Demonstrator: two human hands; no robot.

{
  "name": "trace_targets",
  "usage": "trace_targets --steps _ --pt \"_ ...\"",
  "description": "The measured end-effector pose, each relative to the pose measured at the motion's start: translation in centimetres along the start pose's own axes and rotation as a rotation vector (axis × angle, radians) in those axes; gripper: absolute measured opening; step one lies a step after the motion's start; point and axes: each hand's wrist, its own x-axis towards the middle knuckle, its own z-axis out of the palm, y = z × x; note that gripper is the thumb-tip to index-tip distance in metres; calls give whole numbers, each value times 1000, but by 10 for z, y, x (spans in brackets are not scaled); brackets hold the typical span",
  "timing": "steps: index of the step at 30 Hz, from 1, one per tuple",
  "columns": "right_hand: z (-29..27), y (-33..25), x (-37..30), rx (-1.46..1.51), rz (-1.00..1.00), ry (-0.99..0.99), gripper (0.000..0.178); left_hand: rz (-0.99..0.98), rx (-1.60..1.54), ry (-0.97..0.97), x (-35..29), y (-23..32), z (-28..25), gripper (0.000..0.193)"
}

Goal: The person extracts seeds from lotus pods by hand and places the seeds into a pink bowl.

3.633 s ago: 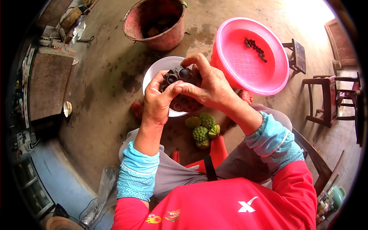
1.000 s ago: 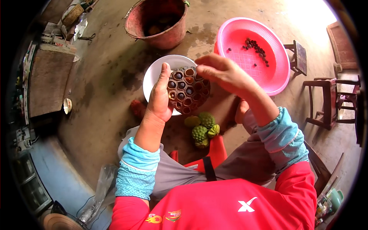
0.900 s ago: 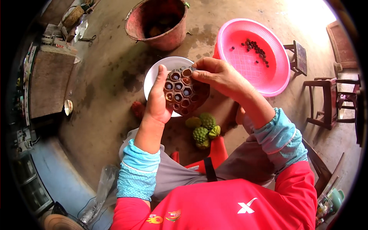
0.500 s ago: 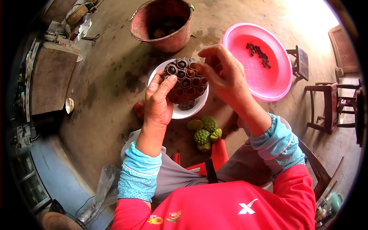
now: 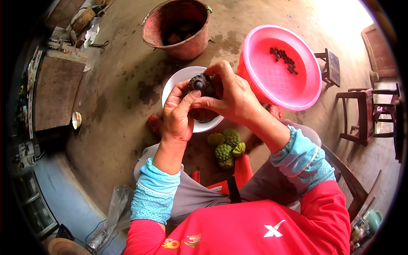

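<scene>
A dark brown dried lotus seed pod (image 5: 202, 80) is between my two hands, over a white bowl (image 5: 171, 85). My left hand (image 5: 177, 114) grips its near left side, thumb on top beside a dark seed in its hole. My right hand (image 5: 233, 97) closes on the pod's right side with thumb and curled fingers, covering much of it. Another brown piece shows partly in the bowl beneath my hands.
Right of the bowl is a pink plastic basket (image 5: 278, 91) with several dark seeds (image 5: 285, 59). A worn red bucket (image 5: 193, 46) stands beyond the bowl. Green bumpy pods (image 5: 224, 149) lie near my knees. Wooden stools (image 5: 332, 68) stand at the right.
My right hand has moved left and down onto the pod and now grips it. The pod's broad face, formerly turned up, is tilted and mostly covered by my hands.
</scene>
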Motion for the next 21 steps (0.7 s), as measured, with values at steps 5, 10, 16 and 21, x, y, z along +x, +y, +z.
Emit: trace_targets --steps 5,10,16,21 --pt "0 11 1 183 -41 17 50 -33 -56 -112 0 1 -7 23" --pt "-5 3 2 540 108 -79 32 -116 -156 -84 2 6 -5 24" --pt "-11 3 3 822 465 -98 20 -132 -91 -39 7 6 -4 25" --pt "-4 7 6 600 382 -103 18 -114 -102 -48 6 5 -2 23"
